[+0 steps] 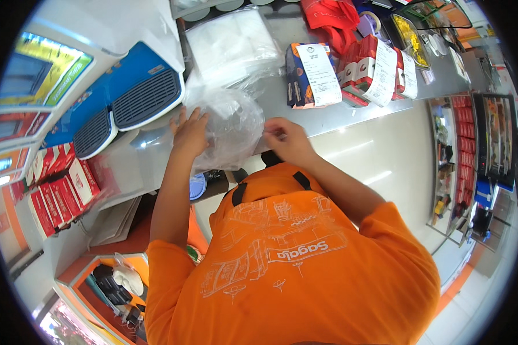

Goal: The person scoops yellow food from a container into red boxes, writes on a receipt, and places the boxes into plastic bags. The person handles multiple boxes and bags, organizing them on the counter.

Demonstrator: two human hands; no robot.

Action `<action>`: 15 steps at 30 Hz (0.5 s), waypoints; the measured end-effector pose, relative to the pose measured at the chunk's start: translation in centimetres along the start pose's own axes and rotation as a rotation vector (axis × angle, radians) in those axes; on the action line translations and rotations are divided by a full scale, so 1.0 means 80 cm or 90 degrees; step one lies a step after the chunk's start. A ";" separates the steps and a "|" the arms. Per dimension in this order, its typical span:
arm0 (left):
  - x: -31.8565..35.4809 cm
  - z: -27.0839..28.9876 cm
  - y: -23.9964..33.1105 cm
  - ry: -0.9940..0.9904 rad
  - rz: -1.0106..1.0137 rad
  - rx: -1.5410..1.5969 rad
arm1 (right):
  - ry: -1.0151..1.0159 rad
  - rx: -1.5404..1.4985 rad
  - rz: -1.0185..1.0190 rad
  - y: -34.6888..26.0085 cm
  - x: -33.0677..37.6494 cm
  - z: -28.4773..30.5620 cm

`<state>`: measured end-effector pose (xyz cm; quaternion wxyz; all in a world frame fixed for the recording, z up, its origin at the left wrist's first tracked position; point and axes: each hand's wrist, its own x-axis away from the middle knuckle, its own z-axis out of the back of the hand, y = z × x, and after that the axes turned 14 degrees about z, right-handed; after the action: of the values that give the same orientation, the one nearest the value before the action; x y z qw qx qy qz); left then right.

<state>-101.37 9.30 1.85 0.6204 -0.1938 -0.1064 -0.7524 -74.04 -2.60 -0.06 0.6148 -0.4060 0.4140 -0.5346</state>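
Note:
A clear, crumpled plastic bag [233, 129] lies at the near edge of the metal counter, between my hands. On its left side rests my left hand [190, 133], palm down, its fingers spread. My right hand [289, 141] is closed at the bag's right edge, thumb and fingers pinched together on the plastic. A small dark spot shows inside its curled fingers, too unclear to name. Just beyond the bag is a stack of translucent plastic bags [233, 43].
Right of the bags stand a dark blue box [296, 80] and red-and-white boxes [357, 72], with paper slips on them. Behind sits a red bag [331, 14]. A blue machine with black drip grilles [147, 98] is at left, near stacked red boxes [63, 192]. Shelves [463, 155] stand far right.

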 end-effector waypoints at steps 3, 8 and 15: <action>0.001 0.063 0.013 -0.114 -0.003 0.081 | 0.369 -0.222 -0.316 0.041 0.038 0.050; -0.088 0.128 0.131 0.112 -0.332 0.516 | 0.564 -0.571 -0.287 0.004 0.017 0.094; -0.269 0.155 0.301 -0.206 -0.355 0.330 | 0.480 -0.568 -0.346 0.015 -0.021 0.091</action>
<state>-72.55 28.48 2.02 0.3964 -0.1103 -0.4369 -0.7999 -66.95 -0.42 1.30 0.0418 -0.4976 0.6667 -0.5534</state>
